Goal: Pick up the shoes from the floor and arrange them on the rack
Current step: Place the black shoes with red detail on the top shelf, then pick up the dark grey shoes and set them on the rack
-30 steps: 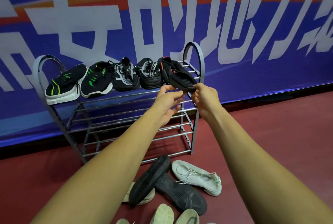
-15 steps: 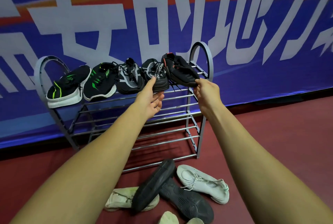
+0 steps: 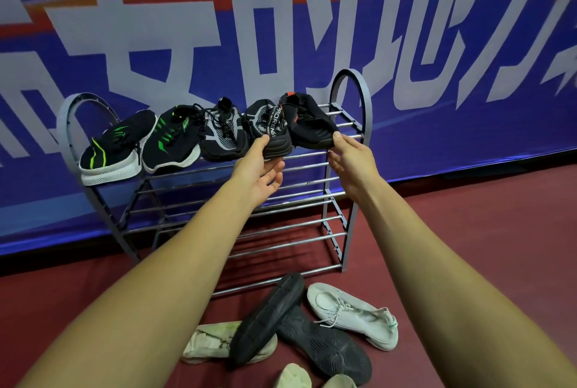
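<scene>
A grey metal shoe rack [image 3: 352, 194] stands against the banner wall. Its top shelf carries five shoes: two black-and-green sneakers [image 3: 118, 147], a black-and-grey knit shoe [image 3: 223, 134], a black strap shoe [image 3: 268, 125] and a black shoe with a red tab [image 3: 309, 125] at the right end. My left hand [image 3: 259, 169] is relaxed, its thumb touching the strap shoe's toe. My right hand [image 3: 352, 165] touches the red-tab shoe's toe with its thumb, fingers loose below. On the floor lie two black shoes [image 3: 268, 315], soles up, and a white sneaker [image 3: 352, 315].
A soiled white shoe [image 3: 212, 344] lies partly under the black one, and more pale shoe toes [image 3: 293, 376] show at the bottom edge. The rack's lower tiers [image 3: 281, 231] hold nothing. The floor [image 3: 468, 247] is dark red; a blue banner [image 3: 437, 106] covers the wall.
The black red-tab shoe, held in both hands a second ago, now rests on the top shelf's right end. My left hand moved to the strap shoe, and my right hand's grip has loosened.
</scene>
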{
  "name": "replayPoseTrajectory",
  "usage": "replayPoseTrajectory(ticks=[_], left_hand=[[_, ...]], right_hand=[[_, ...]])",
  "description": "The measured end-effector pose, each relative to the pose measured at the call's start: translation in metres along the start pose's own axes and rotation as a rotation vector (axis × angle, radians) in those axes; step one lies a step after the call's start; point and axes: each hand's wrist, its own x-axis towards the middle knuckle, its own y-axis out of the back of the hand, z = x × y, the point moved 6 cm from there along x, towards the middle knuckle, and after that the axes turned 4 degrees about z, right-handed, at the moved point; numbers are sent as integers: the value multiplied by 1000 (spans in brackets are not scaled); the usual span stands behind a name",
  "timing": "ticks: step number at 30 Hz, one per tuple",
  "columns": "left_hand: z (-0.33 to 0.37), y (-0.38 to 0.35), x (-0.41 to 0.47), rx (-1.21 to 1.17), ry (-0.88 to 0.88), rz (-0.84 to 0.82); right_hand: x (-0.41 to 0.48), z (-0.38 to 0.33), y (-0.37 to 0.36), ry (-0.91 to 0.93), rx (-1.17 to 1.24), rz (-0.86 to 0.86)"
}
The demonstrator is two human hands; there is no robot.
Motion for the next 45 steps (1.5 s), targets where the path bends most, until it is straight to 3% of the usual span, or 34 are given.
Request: replayPoseTrajectory(ticks=[11, 18, 29, 45], left_hand=[[2, 2, -7, 63, 46, 0], [0, 9, -6, 101, 38, -7], [-22, 53, -11, 270, 12, -28], [-126, 166, 8, 582, 117, 88]], right_hand=[[-5, 2, -4, -120, 223, 40], [-10, 5, -8, -132, 226, 26], [-48, 42, -24, -217, -172, -130], [-102, 209, -5, -407, -599, -197]])
